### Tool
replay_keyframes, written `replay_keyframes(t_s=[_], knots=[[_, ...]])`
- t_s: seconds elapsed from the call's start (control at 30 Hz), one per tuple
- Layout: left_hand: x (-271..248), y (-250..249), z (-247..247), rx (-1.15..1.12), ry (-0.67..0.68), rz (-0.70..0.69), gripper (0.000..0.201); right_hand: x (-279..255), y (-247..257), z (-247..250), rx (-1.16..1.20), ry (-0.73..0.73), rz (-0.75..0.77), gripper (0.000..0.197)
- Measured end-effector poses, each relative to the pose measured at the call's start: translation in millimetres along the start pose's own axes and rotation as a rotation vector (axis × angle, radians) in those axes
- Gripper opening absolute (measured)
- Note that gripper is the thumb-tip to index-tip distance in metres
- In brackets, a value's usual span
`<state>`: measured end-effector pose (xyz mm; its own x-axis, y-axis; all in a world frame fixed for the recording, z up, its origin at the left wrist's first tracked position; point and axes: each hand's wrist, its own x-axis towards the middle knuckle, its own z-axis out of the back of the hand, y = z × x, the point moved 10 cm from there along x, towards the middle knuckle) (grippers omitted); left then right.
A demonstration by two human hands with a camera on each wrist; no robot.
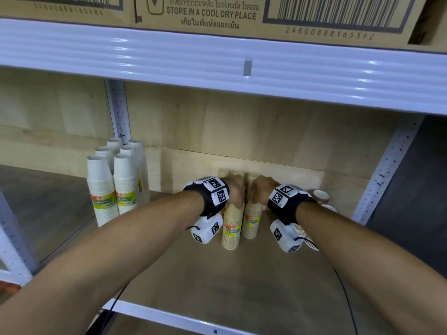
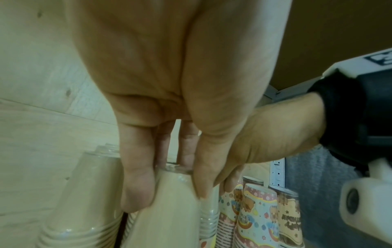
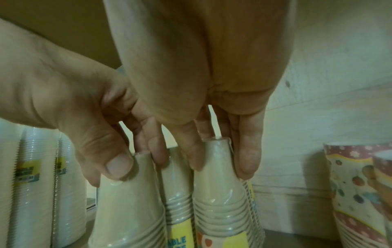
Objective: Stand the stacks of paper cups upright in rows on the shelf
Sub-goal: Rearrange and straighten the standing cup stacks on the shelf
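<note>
Head view: six white stacks (image 1: pixel 113 187), two hands (image 1: pixel 235 189) gripping brown stacks (image 1: pixel 232 228).

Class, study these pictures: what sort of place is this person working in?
Probably a shop stockroom or store aisle: metal shelving, barcoded cardboard cartons on the shelf above, and shrink-wrapped retail stacks of white paper cups below.
</note>
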<state>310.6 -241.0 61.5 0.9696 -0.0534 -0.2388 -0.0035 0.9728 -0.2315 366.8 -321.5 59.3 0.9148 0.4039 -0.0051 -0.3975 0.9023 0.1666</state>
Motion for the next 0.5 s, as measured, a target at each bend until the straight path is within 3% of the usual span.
replay_keyframes(t_s=[0.17, 0.5], knots=[[-5.8, -2.5, -0.4, -0.095, 0.003, -0.032, 0.040, -2.0, 5.5, -1.0, -0.002, 0.030, 0.024, 0.004], [-27.1, 8.7, 34.8, -0.059, -0.091, 0.000, 0.038, -3.8, 22.5, 33.6, 0.026, -0.070, -0.031, 0.034]])
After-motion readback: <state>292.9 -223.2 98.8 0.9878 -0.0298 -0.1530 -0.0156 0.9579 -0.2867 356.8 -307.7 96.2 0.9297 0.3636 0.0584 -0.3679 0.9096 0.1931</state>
